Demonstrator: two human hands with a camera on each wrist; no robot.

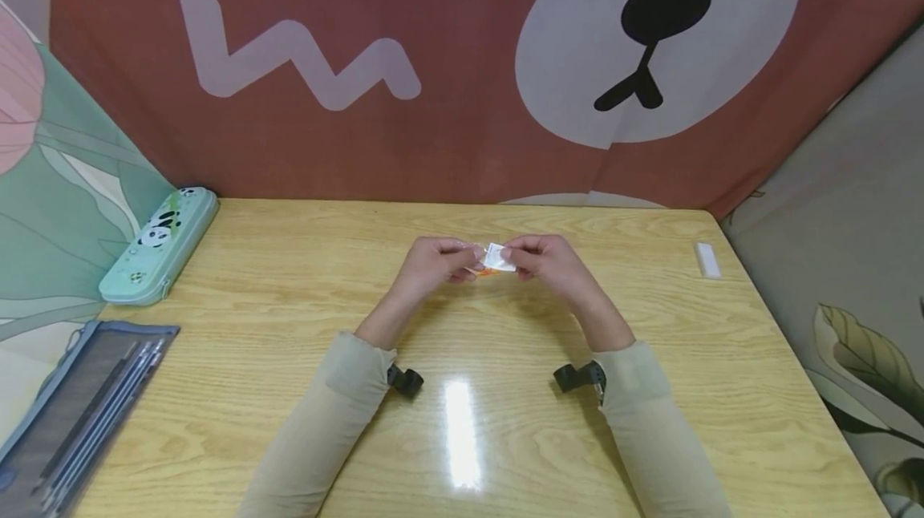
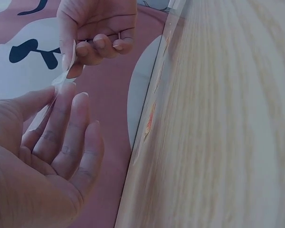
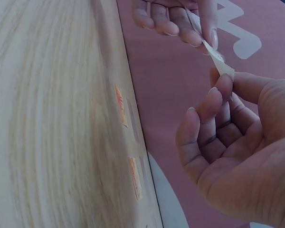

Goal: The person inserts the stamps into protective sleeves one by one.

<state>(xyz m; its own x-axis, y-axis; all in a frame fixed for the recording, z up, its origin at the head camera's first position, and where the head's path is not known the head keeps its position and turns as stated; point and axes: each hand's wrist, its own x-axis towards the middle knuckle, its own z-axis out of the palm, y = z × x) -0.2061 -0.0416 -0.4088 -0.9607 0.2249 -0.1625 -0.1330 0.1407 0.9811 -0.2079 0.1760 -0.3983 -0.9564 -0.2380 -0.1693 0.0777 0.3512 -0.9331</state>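
Nearest, the two cuffs each carry a small dark wrist camera; neither touches the white packet. At near left lies a see-through zip pouch with slim sticks in it, well apart from the work.

Further in, above the far half of the wooden table, the left hand and right hand each pinch one end of the small white packet between thumb and fingertips. It is thin, with a serrated edge, so an uneven pull could tear it askew; too light a pinch could let an end slip. Anything inside, which I cannot see, could spill or crease.

Beyond, near the table's far edge, lie orange-printed strips; a low sweep of the fingers might knock one off. The white block at far right and panda pencil case at far left look too distant to be caught.
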